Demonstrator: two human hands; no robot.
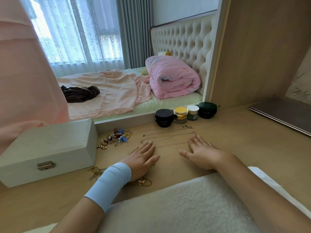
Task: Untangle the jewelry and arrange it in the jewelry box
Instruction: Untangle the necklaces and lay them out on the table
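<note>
Head view: left hand and right hand lie flat, fingers straight, flanking thin gold chain necklaces stretched across pale wooden tabletop; closed grey rectangular jewelry box sits left, beside heaped earrings.

Receiving soft, even daylight from curtained window, overexposing at panes. Casting only faint shadows on desk. Bowing straight lines toward frame edges; blurring slightly at pink fabric, upper left.
</note>
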